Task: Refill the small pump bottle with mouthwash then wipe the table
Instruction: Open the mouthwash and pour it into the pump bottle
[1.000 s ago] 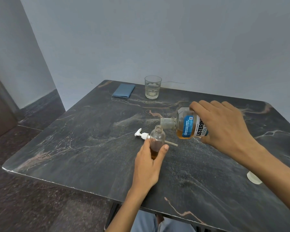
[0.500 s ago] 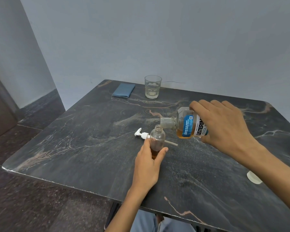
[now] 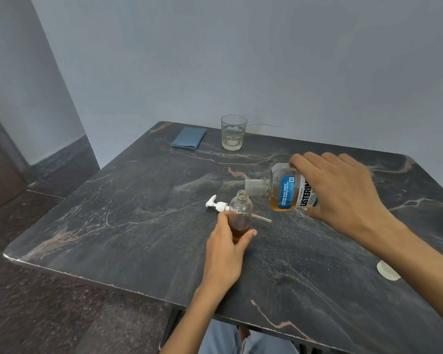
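— Presently, what is the left hand (image 3: 224,247) doing?

— It is gripping the small pump bottle (image 3: 240,215), fingers and thumb wrapped round its lower half. The bottle is standing upright and uncapped near the middle of the dark marble table (image 3: 118,226), amber liquid filling roughly its lower half.

— And the right hand (image 3: 343,192)?

— It is holding the Listerine mouthwash bottle (image 3: 283,190) tipped on its side, fingers closed over the body, open neck just above and right of the small bottle's mouth. No stream is discernible between them.

— Anything differing from a second ago?

— Very little. Both hands are keeping the same grips; the mouthwash bottle's tilt and position are appearing unchanged. Whether the level is rising, I cannot tell.

— Remaining items?

— The white pump head (image 3: 216,204) with its tube is lying flat on the table, partly behind the small bottle. A folded blue cloth (image 3: 189,138) and a drinking glass (image 3: 233,132) are sitting at the far edge, near each other. A white cap (image 3: 388,270) is lying by the right forearm.
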`<state>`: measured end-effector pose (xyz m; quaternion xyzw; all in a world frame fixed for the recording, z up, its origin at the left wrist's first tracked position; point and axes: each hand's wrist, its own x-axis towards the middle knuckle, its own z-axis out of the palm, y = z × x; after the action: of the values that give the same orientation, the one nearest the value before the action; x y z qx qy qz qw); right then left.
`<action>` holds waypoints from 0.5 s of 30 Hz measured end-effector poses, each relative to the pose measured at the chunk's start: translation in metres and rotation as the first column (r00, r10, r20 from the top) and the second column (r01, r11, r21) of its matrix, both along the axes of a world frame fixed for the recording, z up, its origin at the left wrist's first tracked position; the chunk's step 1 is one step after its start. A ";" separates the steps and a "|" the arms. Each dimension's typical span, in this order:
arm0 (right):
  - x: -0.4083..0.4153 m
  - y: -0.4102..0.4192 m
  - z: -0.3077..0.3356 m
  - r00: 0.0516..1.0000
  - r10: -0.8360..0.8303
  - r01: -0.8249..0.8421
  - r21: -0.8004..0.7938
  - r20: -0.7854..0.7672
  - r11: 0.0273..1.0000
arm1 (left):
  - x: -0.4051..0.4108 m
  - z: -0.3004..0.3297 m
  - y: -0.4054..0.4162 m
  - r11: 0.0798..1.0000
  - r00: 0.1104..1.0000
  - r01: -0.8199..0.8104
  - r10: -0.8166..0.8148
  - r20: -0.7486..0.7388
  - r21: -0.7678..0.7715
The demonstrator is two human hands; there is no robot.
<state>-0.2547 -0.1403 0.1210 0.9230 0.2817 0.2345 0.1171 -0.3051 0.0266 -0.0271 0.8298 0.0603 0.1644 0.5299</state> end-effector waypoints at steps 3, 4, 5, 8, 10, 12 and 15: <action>0.000 0.000 0.000 1.000 0.000 0.000 0.005 0.003 1.000 | 0.000 -0.001 0.000 1.000 1.000 -0.011 0.011 -0.006 -0.008; 0.000 0.000 0.000 1.000 0.004 -0.004 0.013 0.003 1.000 | 0.000 -0.001 0.000 1.000 1.000 -0.014 0.014 -0.007 -0.012; 0.000 0.000 0.000 1.000 0.004 -0.004 0.013 0.002 1.000 | 0.000 -0.001 0.000 1.000 1.000 -0.016 0.016 -0.008 -0.015; 0.000 0.001 -0.001 1.000 -0.004 0.004 -0.003 0.000 1.000 | 0.001 -0.002 0.000 1.000 1.000 -0.022 0.022 -0.005 -0.020; 0.000 0.000 -0.001 1.000 -0.004 0.004 -0.001 0.004 1.000 | 0.001 -0.003 0.000 0.999 1.000 -0.024 0.024 -0.003 -0.021; 0.000 0.000 -0.001 1.000 -0.005 0.005 0.001 0.007 1.000 | 0.001 -0.004 0.000 0.999 1.000 -0.025 0.025 -0.001 -0.021; 0.000 0.001 -0.001 1.000 -0.005 0.005 -0.002 0.006 1.000 | 0.002 -0.004 0.000 0.999 1.000 -0.030 0.030 0.003 -0.024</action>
<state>-0.2549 -0.1397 0.1200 0.9229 0.2793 0.2366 0.1196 -0.3035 0.0266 -0.0309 0.8221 0.0738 0.1728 0.5374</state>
